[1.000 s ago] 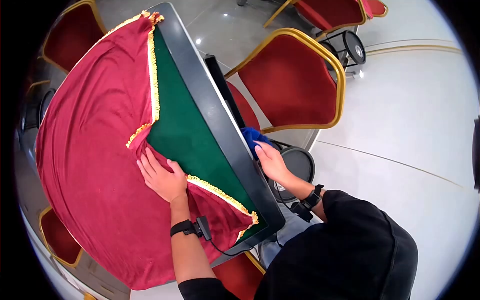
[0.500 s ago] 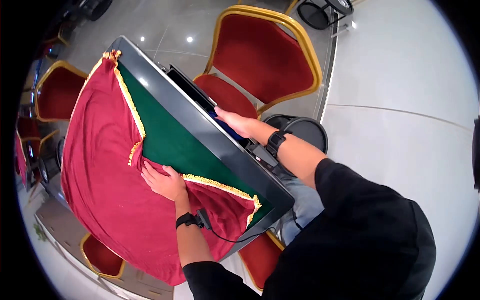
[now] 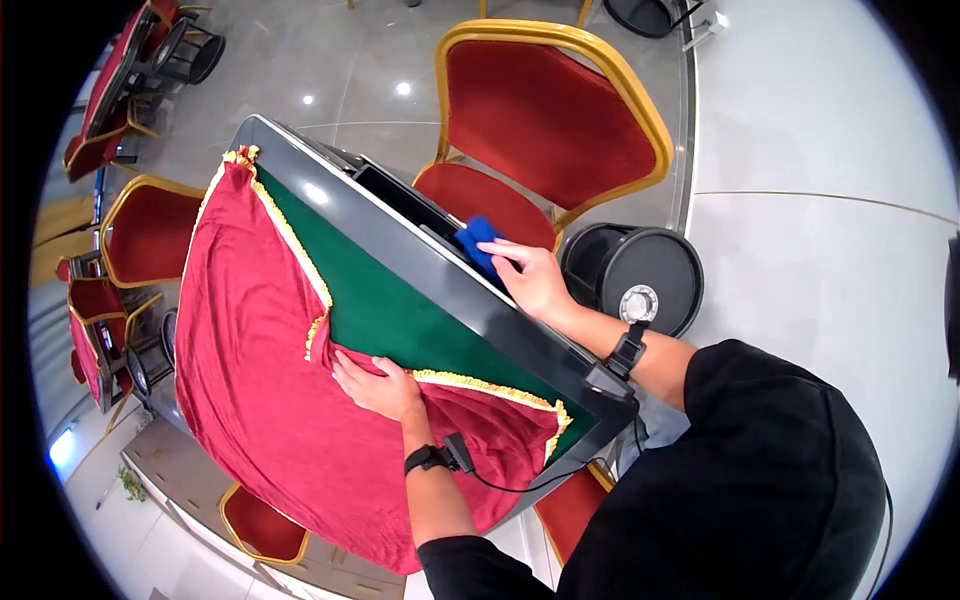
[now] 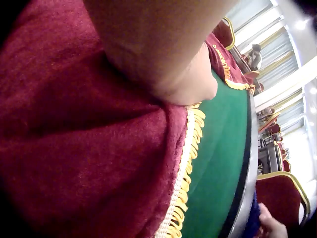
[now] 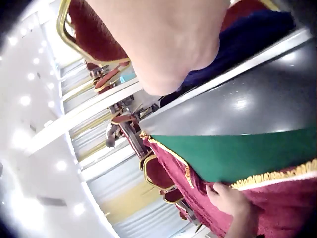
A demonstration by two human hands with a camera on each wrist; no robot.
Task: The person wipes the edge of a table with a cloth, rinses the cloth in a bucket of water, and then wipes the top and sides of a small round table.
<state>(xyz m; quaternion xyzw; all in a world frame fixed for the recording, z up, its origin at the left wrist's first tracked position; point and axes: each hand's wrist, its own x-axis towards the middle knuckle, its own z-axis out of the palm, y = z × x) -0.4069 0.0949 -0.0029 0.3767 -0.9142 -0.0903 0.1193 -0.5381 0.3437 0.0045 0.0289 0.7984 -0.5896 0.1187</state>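
A dark red tablecloth (image 3: 270,400) with yellow fringe covers much of a grey-rimmed table, its near edge pulled back from the green top (image 3: 400,310). My left hand (image 3: 380,390) rests on the cloth beside its folded edge, fingers extended. At the table's far side, my right hand (image 3: 535,285) holds a blue cloth (image 3: 478,238) against the outside of the rim, beside an open drawer (image 3: 405,198). The right wrist view shows the dark blue cloth (image 5: 247,42) along the rim, partly hidden by the hand.
Close beyond the drawer stands a red chair (image 3: 550,115) with a gold frame. A black round-shelved stand (image 3: 665,280) is near my right forearm, by the white wall (image 3: 800,240). Another red chair (image 3: 150,230) stands past the table's left end. A cable (image 3: 510,488) trails from my left wrist.
My right hand and the blue cloth have moved along the table's side, away from my body. A drawer at that side now shows open. The left hand stays on the tablecloth; the view has shifted.
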